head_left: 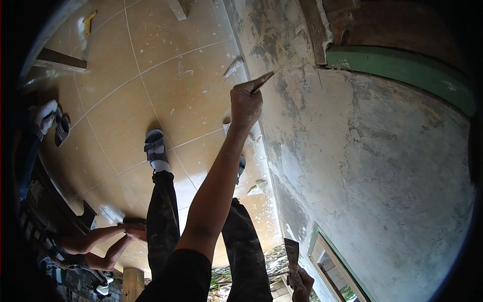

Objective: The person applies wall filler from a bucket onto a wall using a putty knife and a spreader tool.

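My left hand (246, 103) is stretched far forward, closed around a slim dark tool (262, 81). The tool's tip reaches the patchy plastered wall (342, 141) near a lower corner of the green frame; its full shape is hidden because it is seen edge-on. Low at the right, my right hand (301, 286) grips a scraper (292, 252), its flat, dirty metal blade pointing up and away from the wall. Grey and cream patches cover the wall, with a crack line running across it.
A green-painted frame (402, 70) borders the wall's top; a window (334, 267) opens lower right. Plaster chips (257, 187) lie along the tiled floor (115, 146). A yellow-handled tool (89, 23) and a wooden leg (63, 59) are far left. Another person's hands (135, 232) show lower left.
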The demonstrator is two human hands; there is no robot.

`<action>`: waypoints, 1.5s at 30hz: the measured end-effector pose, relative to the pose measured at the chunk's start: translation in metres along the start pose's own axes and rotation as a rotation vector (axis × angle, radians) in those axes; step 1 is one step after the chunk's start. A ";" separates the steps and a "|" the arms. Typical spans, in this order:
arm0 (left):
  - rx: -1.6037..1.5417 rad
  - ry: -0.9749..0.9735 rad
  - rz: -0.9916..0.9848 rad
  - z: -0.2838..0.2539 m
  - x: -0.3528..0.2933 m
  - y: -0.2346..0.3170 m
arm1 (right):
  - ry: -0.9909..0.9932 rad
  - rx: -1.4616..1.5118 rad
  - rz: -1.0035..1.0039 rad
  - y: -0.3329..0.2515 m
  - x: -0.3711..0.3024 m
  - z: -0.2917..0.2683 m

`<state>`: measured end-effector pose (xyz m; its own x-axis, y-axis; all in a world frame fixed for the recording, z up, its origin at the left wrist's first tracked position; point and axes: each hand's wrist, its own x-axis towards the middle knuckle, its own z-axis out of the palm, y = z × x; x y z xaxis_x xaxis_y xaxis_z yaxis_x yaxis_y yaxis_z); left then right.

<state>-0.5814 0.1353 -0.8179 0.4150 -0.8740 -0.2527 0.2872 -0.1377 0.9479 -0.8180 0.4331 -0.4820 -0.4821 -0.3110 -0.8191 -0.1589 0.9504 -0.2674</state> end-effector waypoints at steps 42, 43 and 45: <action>0.003 0.247 0.163 0.041 -0.025 0.008 | 0.020 -0.071 -0.173 0.007 -0.009 0.013; -0.054 0.229 0.045 0.035 0.009 0.025 | 0.000 -0.069 -0.135 0.008 -0.008 0.008; -0.042 0.158 0.062 0.035 0.059 0.046 | 0.022 -0.030 -0.073 0.009 -0.006 0.007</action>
<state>-0.5744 0.0614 -0.7821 0.5630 -0.7955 -0.2241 0.2911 -0.0630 0.9546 -0.8109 0.4433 -0.4830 -0.4868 -0.3797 -0.7866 -0.2195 0.9248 -0.3106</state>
